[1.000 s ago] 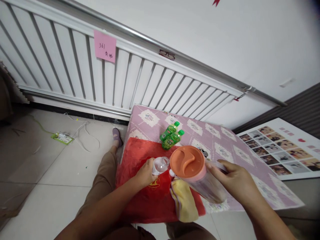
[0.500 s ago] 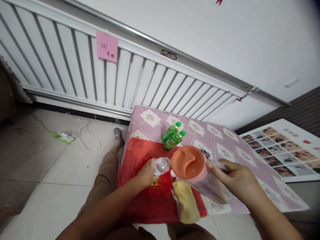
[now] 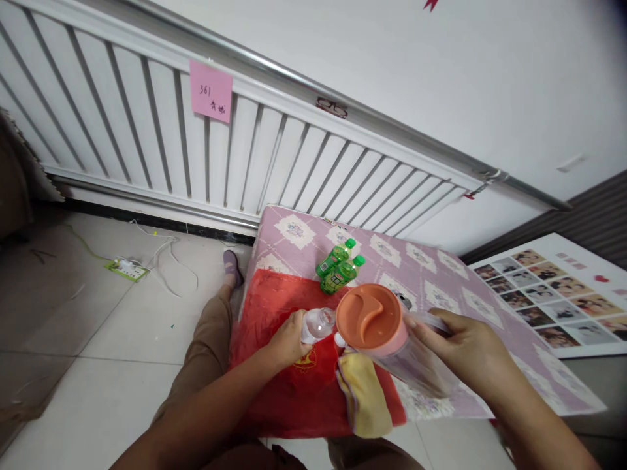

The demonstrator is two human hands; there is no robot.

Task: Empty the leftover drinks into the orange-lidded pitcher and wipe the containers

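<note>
My left hand (image 3: 289,341) is closed around a clear plastic bottle (image 3: 317,325), whose uncapped mouth points right. My right hand (image 3: 460,346) grips the handle of a clear pitcher (image 3: 416,369) with an orange lid (image 3: 368,316). The pitcher is tilted, its lid end toward the bottle's mouth; I cannot tell whether the two touch or whether liquid flows. A small white cap (image 3: 339,340) shows just under the lid. Below the pitcher lies a folded yellow cloth (image 3: 367,398) on the red cloth (image 3: 274,405).
Two green drink bottles (image 3: 339,274) stand behind the pitcher on the purple patterned tablecloth (image 3: 289,228). A can (image 3: 403,299) is partly hidden by the pitcher. A white radiator (image 3: 294,156) runs along the wall. A photo board (image 3: 578,261) leans at right; a power strip (image 3: 126,269) lies on the floor.
Almost nothing differs. The pitcher's lid has shifted very slightly up and right; both hands keep their hold.
</note>
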